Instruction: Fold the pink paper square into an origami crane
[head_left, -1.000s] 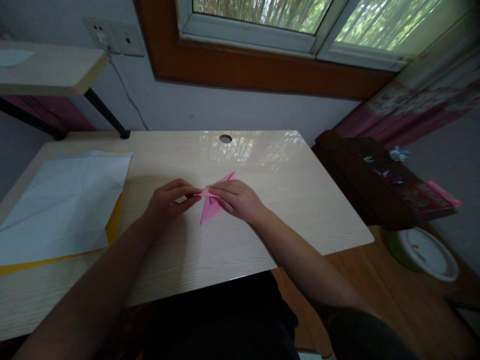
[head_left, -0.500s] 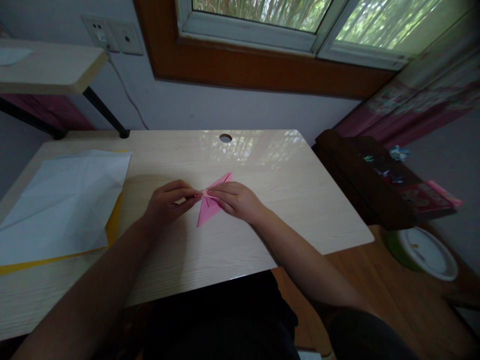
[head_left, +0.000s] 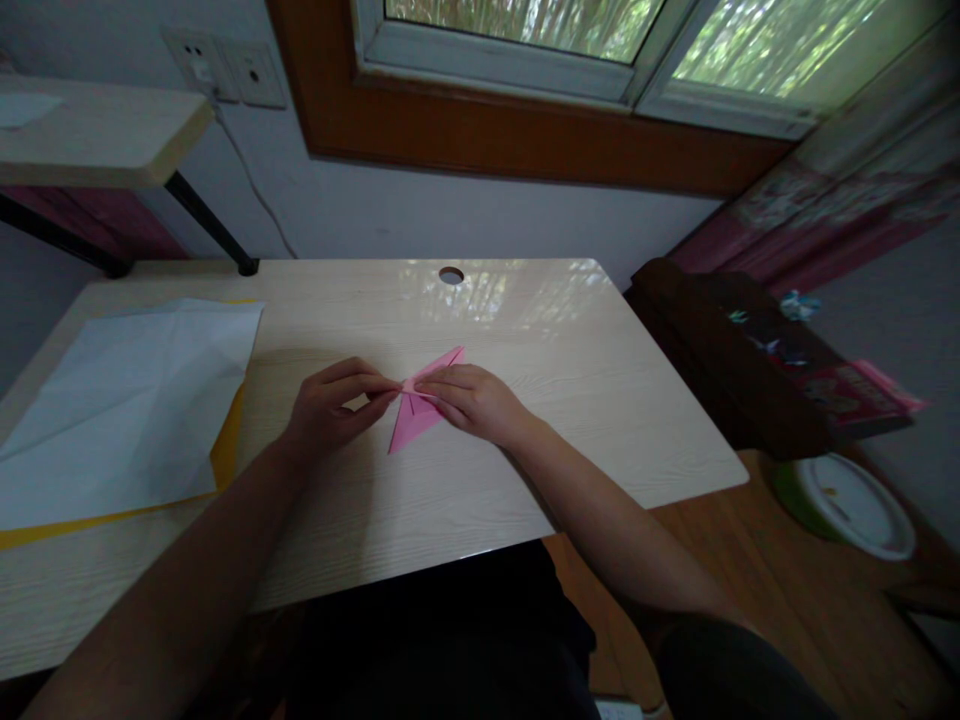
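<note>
A folded piece of pink paper (head_left: 409,425) lies on the pale wooden desk (head_left: 585,400), with pointed corners showing at its far and near ends. My left hand (head_left: 337,400) pinches its left edge between thumb and fingertips. Across the middle and right side of the paper, my right hand (head_left: 476,400) has its fingers together, gripping and pressing the folds. My right fingers cover part of the paper, so the folds under them are hidden.
White creased sheets (head_left: 142,400) lie over yellow paper (head_left: 226,450) on the desk's left side. A raised shelf (head_left: 97,135) stands at the back left. Past the desk's right edge are a dark wooden cabinet (head_left: 720,370) and a green-and-white bin (head_left: 855,505).
The near corner of the pink paper has shifted slightly to the left. Both hands keep nearly the same place and hold.
</note>
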